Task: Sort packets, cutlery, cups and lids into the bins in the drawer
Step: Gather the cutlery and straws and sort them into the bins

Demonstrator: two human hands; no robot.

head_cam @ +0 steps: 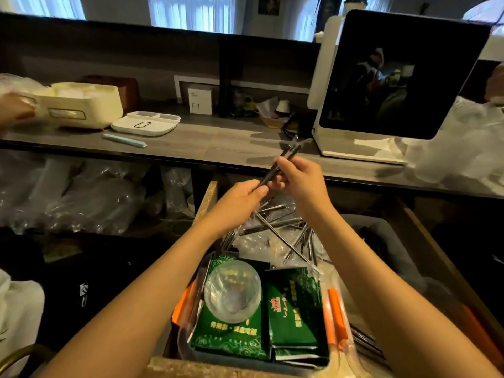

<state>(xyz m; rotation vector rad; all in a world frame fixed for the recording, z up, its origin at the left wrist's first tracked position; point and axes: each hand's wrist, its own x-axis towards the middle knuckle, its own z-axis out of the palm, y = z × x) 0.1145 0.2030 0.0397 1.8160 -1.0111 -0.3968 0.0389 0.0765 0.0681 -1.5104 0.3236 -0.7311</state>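
Observation:
Both my hands hold one bundle of thin dark wrapped cutlery sticks (289,152) above the open drawer (207,199). My left hand (240,197) pinches the bundle's lower end, and my right hand (297,177) grips its middle; the far end points up toward the counter. Below the hands lies a loose pile of wrapped cutlery sticks (281,231) in the drawer. Nearer to me a clear bin (182,342) holds green packets (293,309), with a clear domed lid (231,291) resting on the left stack.
A grey counter (191,143) runs across above the drawer, carrying a cream appliance (81,103), a white tray (146,124), a blue wrapped stick (124,140) and a white machine with a dark screen (392,85). Clear plastic bags (461,148) lie at right, and bagged cups (81,197) sit under the counter at left.

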